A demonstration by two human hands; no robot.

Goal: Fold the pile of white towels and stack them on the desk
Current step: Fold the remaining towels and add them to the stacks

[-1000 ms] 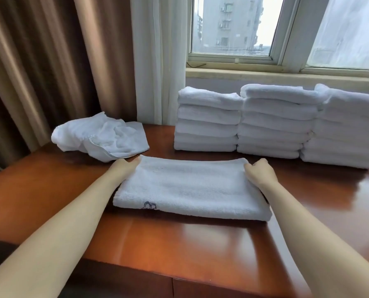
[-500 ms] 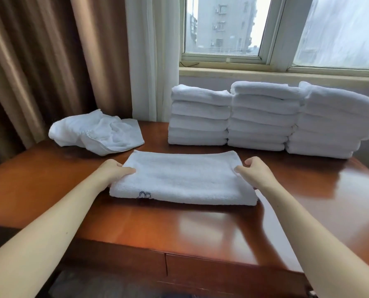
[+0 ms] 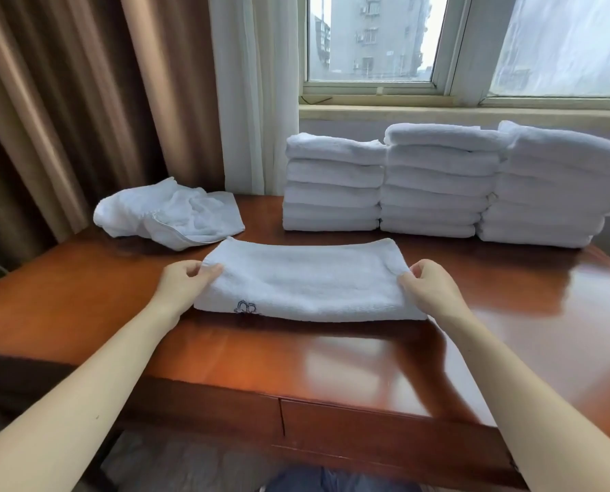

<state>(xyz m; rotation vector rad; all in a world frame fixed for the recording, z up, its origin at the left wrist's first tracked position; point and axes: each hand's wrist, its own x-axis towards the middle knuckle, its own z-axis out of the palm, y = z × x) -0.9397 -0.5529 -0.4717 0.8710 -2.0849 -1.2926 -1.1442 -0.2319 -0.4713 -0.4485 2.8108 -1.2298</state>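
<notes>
Gripping the folded towel (image 3: pixel 307 278) at its two short ends, both of my hands sit nearer to me than they did a second ago, when they rested at the far corners. My left hand (image 3: pixel 182 285) pinches the left end, thumb on top and fingers curled under. My right hand (image 3: pixel 431 289) pinches the right end the same way. The two far corners, flat before, now curl upward, and the towel bows slightly between my hands. Its middle and near edge rest on the desk (image 3: pixel 332 363), in front of the stacks and just beside the crumpled towels (image 3: pixel 168 214), whose place is unchanged.

Count:
- One folded towel is in hand, with one dark embroidered mark (image 3: pixel 245 308) on its near edge.
- Three stacks stand side by side along the back of the desk, below the window (image 3: pixel 371 37).
- The left stack (image 3: pixel 332 186) holds five towels.
- The middle stack (image 3: pixel 438 182) holds six.
- The right stack (image 3: pixel 552 193) has layers too blurred for me to count.
- One crumpled heap lies at the far left, and I cannot tell how many towels are in it.
- Two hands are in view.
</notes>
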